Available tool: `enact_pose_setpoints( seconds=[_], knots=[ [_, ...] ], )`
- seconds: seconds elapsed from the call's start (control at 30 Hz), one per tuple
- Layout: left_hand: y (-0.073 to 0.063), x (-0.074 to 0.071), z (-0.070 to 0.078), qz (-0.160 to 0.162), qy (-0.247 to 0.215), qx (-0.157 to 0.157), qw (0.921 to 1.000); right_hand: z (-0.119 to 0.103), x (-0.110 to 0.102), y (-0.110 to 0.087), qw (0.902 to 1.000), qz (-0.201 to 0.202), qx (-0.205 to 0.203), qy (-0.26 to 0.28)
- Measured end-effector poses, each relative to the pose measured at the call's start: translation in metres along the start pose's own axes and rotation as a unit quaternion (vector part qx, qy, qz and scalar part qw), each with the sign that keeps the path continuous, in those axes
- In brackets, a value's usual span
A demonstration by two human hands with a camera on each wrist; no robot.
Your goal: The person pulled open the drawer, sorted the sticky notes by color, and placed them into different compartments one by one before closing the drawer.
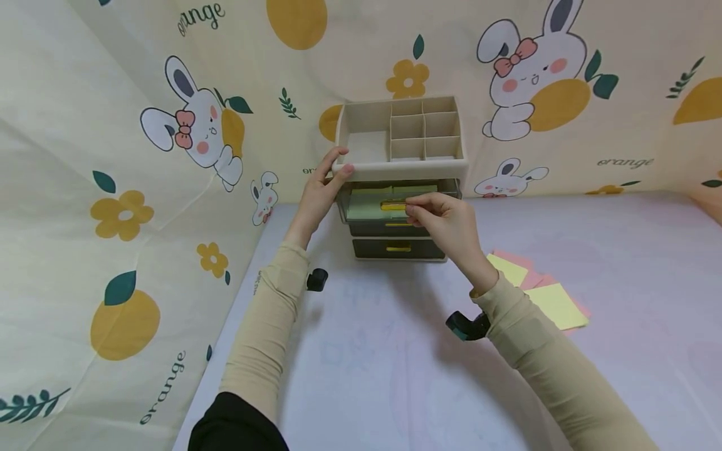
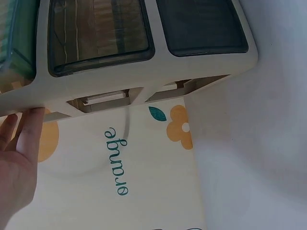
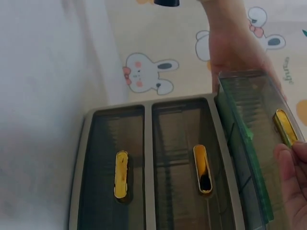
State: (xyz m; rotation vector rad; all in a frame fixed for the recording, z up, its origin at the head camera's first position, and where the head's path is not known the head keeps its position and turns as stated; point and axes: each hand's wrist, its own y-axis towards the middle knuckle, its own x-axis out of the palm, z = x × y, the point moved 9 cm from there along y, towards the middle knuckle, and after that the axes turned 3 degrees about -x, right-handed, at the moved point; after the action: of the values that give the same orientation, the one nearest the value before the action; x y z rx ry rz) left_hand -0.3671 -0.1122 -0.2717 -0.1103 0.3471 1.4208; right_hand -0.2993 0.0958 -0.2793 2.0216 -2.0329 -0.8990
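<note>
A white desk organizer (image 1: pixel 400 169) with dark see-through drawers stands against the patterned backdrop. My left hand (image 1: pixel 320 194) holds its upper left corner, thumb at the front rim and fingers along the side. In the left wrist view, fingers (image 2: pixel 29 132) touch the side wall. My right hand (image 1: pixel 448 222) pinches the gold handle (image 1: pixel 393 205) of the top drawer (image 1: pixel 361 213), which is pulled partly out. Pale green paper (image 1: pixel 366 199) lies inside that drawer. Below, the middle drawer (image 3: pixel 180 129) and bottom drawer (image 3: pixel 132 129) are closed, each with a gold handle.
Divided compartments (image 1: pixel 407 128) form the organizer's top. To the right, yellow and pink paper sheets (image 1: pixel 555 304) lie overlapping on the white tabletop (image 1: pixel 361 376). Bunny-and-orange printed cloth (image 1: pixel 186 282) covers the back and left side. Each wrist carries a black camera.
</note>
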Motion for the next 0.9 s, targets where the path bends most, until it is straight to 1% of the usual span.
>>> enact_pose_setpoints(
  seconds=[0.2, 0.27, 0.53, 0.77, 0.9],
  knots=[
    [0.012, -0.001, -0.017, 0.003, -0.003, -0.002, 1.0000, 0.007, 0.001, 0.010, 0.9998, 0.009, 0.014, -0.010],
    [0.013, -0.001, -0.019, 0.007, -0.001, -0.001, 1.0000, 0.009, 0.002, 0.013, 0.9998, 0.014, 0.014, -0.008],
    [0.013, -0.002, -0.019, 0.019, 0.007, 0.005, 0.9998, 0.011, 0.002, 0.022, 0.9994, 0.032, 0.017, 0.003],
    [0.014, -0.003, -0.018, 0.023, 0.008, 0.010, 0.9997, 0.018, 0.003, 0.026, 0.9991, 0.035, 0.017, 0.015],
    [0.014, -0.002, -0.019, 0.023, 0.009, 0.007, 0.9997, 0.019, 0.004, 0.026, 0.9991, 0.037, 0.009, 0.015]
  ],
)
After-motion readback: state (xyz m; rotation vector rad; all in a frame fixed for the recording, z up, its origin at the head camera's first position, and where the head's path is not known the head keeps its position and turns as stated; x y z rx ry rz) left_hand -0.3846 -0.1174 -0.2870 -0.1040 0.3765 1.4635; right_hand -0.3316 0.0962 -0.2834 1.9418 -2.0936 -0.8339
